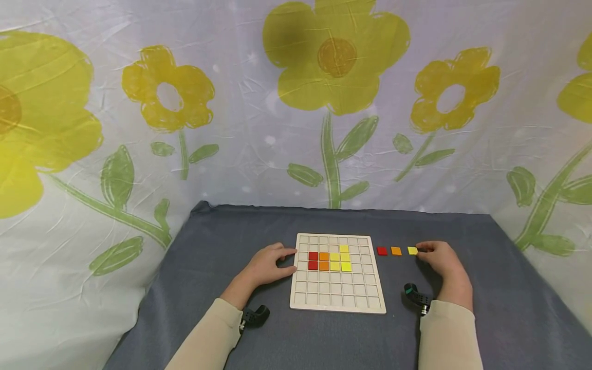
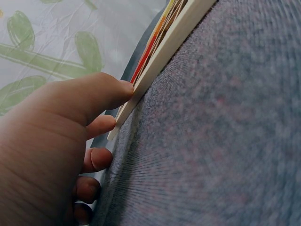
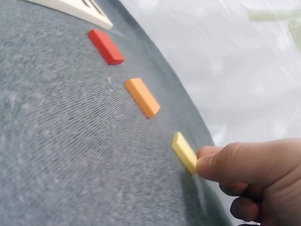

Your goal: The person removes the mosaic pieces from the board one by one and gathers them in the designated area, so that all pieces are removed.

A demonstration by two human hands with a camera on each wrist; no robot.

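Note:
A pale wooden grid board (image 1: 319, 303) lies flat on the dark cloth. Set in its squares are red tiles (image 1: 313, 260), orange tiles (image 1: 324, 261) and several yellow tiles (image 1: 346, 262). My left hand (image 1: 267, 264) touches the board's left edge with thumb and forefinger spread; its other fingers bend loosely in the left wrist view. Off the board's right side, my right hand (image 1: 441, 259) pinches one end of a single yellow tile (image 3: 183, 151) between thumb and forefinger. A loose orange tile (image 3: 142, 98) and a loose red tile (image 3: 106, 47) lie in line with it, towards the board.
Dark grey cloth (image 1: 259, 329) covers the table. Behind and beside it hangs a pale curtain (image 1: 240, 154) printed with yellow flowers. A black strap-like device (image 1: 256, 316) sits at the left wrist, and another black device (image 1: 416, 296) at the right.

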